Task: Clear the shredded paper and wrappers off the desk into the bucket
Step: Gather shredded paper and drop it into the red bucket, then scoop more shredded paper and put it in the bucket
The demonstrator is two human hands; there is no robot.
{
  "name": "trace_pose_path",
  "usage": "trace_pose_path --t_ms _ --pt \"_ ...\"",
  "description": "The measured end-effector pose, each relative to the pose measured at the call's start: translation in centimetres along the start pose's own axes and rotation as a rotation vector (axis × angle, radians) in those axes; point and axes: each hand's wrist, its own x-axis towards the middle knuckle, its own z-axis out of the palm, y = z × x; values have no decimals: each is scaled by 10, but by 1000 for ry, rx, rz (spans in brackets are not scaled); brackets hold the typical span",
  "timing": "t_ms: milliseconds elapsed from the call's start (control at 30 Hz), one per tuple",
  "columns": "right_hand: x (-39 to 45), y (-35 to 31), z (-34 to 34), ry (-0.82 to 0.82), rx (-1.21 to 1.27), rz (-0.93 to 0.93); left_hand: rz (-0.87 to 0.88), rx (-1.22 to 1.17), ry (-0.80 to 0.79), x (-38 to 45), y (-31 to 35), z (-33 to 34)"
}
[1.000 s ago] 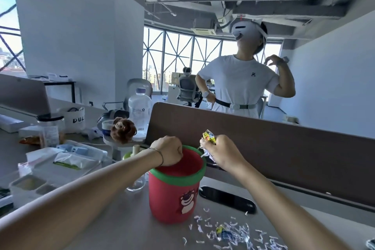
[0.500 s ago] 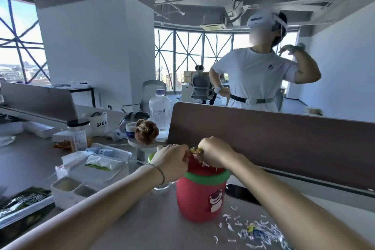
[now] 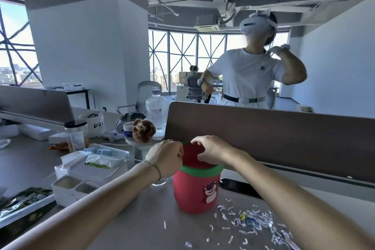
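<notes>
Left hand [image 3: 168, 158]: closed in a fist on the near-left rim of the bucket [image 3: 195, 191].
Right hand [image 3: 213, 151]: fingers curled down over the bucket's mouth — whether it holds anything, cannot tell.
Bucket: red with green band, upright on the desk [image 3: 132, 227].
Shredded paper [image 3: 255, 221]: scattered with a wrapper [image 3: 243, 217] — right of the bucket.

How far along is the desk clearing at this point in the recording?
Done: nothing can be confirmed, since the inside of the red bucket is hidden. In hand: the left hand grips the bucket's rim, and the right hand is over its mouth, with no wrapper visible in it. Left: most of the mess, shredded paper with a yellow-and-blue wrapper in it, is on the desk right of the bucket.
</notes>
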Motion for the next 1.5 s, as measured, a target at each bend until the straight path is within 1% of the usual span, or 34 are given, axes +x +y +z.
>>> trace_pose_path --t_ms 133,233,300,400,567,700,800,900,1000,1133,1267,1400,1500 --pt "-32 0 -6 132 38 -53 54 -24 36 -19 12 0" --pt "-62 1 -5 234 35 -88 120 -18 105 -38 25 1" --pt "-85 4 -1 265 17 -102 155 -13 142 -54 35 3" --pt "-120 11 7 282 4 -104 221 -53 142 -78 47 13" --pt "-182 26 28 213 -70 -66 276 -38 38 -118 63 39" --pt "-226 45 48 160 -146 -28 305 33 -138 -149 63 78" --pt "-254 65 56 150 -140 29 233 75 -306 -168 58 111" --pt "-277 84 63 123 -147 82 151 2 -388 -183 59 139" --pt "-296 101 71 98 -135 137 183 -72 -376 -194 75 161" --pt "-321 116 80 50 -141 195 291 -89 -385 -206 112 176" --pt "-340 129 86 43 -119 246 384 -76 -397 -200 144 197" --pt "-360 151 93 23 -128 311 453 -67 -327 -185 171 210" --pt "-372 167 100 -16 -174 363 497 -93 -199 -170 180 215"
